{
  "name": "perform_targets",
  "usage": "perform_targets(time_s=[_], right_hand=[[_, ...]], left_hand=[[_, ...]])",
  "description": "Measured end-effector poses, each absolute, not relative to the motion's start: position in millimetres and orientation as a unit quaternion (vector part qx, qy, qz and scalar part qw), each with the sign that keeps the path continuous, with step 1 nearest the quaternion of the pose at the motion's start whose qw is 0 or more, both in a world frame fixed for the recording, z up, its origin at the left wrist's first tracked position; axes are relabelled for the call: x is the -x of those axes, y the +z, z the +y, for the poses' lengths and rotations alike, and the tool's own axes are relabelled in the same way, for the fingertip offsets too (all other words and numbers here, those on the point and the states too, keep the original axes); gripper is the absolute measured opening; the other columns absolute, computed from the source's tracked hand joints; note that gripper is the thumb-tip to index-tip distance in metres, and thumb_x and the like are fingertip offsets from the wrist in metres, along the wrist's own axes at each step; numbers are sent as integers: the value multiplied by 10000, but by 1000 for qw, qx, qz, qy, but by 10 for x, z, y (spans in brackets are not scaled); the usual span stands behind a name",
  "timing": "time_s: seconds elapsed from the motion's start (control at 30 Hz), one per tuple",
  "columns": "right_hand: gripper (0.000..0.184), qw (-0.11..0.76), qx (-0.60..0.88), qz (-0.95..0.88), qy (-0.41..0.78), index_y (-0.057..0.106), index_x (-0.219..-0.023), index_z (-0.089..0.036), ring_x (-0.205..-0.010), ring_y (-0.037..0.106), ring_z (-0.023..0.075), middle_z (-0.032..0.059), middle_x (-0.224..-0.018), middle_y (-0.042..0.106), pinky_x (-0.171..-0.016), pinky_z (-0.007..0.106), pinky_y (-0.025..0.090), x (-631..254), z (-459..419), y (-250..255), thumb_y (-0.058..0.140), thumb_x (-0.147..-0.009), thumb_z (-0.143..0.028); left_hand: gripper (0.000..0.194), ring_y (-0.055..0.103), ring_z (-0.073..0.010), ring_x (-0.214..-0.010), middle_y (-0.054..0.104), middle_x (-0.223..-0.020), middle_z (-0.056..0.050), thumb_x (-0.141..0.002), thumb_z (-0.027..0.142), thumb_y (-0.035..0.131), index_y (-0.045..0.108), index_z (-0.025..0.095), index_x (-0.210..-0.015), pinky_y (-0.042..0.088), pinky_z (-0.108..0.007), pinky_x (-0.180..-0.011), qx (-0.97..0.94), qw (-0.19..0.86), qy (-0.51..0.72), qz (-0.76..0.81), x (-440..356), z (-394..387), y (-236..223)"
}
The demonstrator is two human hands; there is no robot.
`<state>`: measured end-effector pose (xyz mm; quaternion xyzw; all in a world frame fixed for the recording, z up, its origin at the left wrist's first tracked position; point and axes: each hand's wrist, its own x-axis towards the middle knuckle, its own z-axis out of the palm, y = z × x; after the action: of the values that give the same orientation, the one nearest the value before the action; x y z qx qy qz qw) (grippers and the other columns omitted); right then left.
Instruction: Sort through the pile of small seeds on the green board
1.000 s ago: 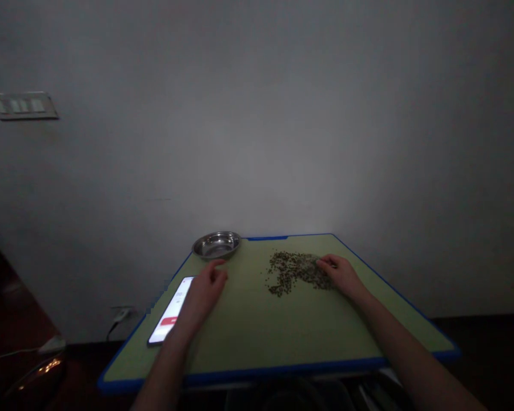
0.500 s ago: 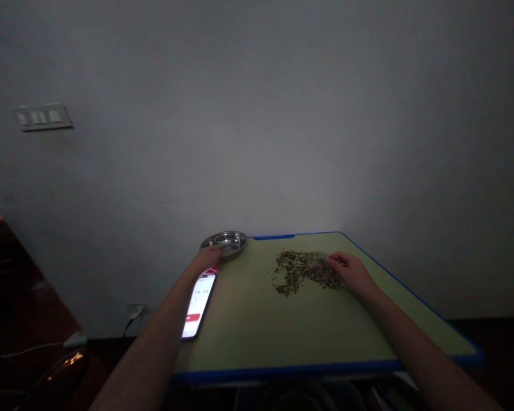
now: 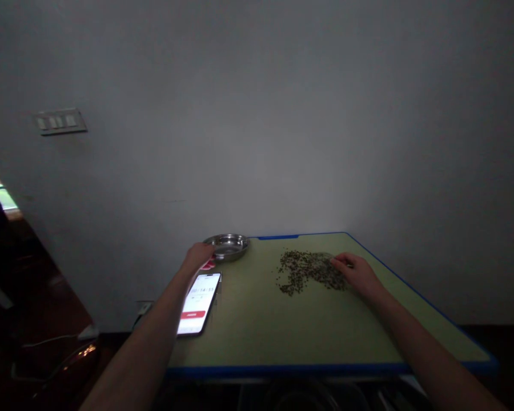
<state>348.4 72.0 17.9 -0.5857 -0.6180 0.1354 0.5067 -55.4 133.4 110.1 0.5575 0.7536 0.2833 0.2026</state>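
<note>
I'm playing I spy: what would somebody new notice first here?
Probably the glowing phone on the left of the green table. Then the shiny metal bowl at the far left, by the left hand, and the small dark bits scattered beside the right hand.

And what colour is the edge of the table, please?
The table edge is blue; the head view shows it.

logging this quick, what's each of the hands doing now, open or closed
Left hand: at the metal bowl's rim; grip unclear.
Right hand: partly curled beside the dark grains; cannot tell if holding anything.
</note>
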Motion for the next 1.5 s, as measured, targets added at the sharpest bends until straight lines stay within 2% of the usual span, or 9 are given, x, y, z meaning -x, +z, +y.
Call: perform_targets(time_s=[0.2,0.5,0.73,0.9,1.03,1.17,1.3,1.37,1.5], right_hand=[[349,508,587,-614,144,638,-646,-179,-584,570,188,43,-611,650,-559,284,424,-3478,696,199,550,-694,-514],[366,498,595,-615,143,638,-647,-175,-588,571,199,49,-619,651,-564,294,417,-3467,679,203,543,-682,-527],[369,497,592,-617,151,648,-662,-170,-623,592,212,60,-637,662,-597,306,439,-3489,707,170,546,-683,-525],[362,493,593,-621,136,654,-667,-174,-621,588,209,55,-636,667,-597,307,435,-3507,717,157,542,-700,-517],[352,489,599,-620,129,655,-669,-178,-630,596,212,54,-647,669,-599,307,434,-3516,716,159,548,-697,-512],[338,499,591,-621,127,646,-653,-183,-610,585,202,46,-626,659,-577,295,427,-3512,712,157,559,-706,-505],[350,510,591,-613,125,642,-659,-179,-607,576,199,42,-619,650,-575,294,425,-3502,713,148,550,-713,-513],[339,516,590,-611,114,634,-664,-181,-626,581,202,41,-632,649,-597,299,434,-3500,714,146,536,-718,-501],[310,530,580,-608,112,603,-663,-183,-638,600,203,46,-640,653,-633,309,452,-3500,710,149,513,-741,-469]], left_hand=[[364,604,-198,-1013,588,-1206,-67,-878,388,568,543,195,-1185,525,-424,-848,-516,283,306,749,846,1094,1240],[350,619,-179,-953,610,-1152,-60,-879,395,566,555,182,-1157,540,-394,-801,-471,320,361,739,1110,630,1120],[234,595,-111,-514,634,-620,-5,-860,293,459,632,147,-797,522,-280,-565,-480,304,399,720,1115,404,979],[218,554,-117,-424,609,-522,0,-741,329,465,603,175,-672,472,-260,-474,-509,285,409,702,1076,271,854],[267,486,-124,-366,564,-468,21,-718,365,448,626,170,-758,382,-250,-401,-528,234,413,704,1104,195,857],[373,527,-157,-446,548,-493,44,-743,436,446,629,193,-958,383,-255,-446,-539,146,433,707,1019,36,913],[306,589,-179,-577,617,-600,20,-760,429,440,651,244,-882,422,-267,-529,-588,111,425,679,598,-121,738],[316,626,-193,-636,666,-669,3,-806,425,402,662,265,-888,454,-281,-573,-687,74,329,643,320,-137,572],[285,641,-231,-938,704,-965,-68,-828,359,422,672,247,-904,474,-351,-848,-759,30,270,591,-108,-64,288]])
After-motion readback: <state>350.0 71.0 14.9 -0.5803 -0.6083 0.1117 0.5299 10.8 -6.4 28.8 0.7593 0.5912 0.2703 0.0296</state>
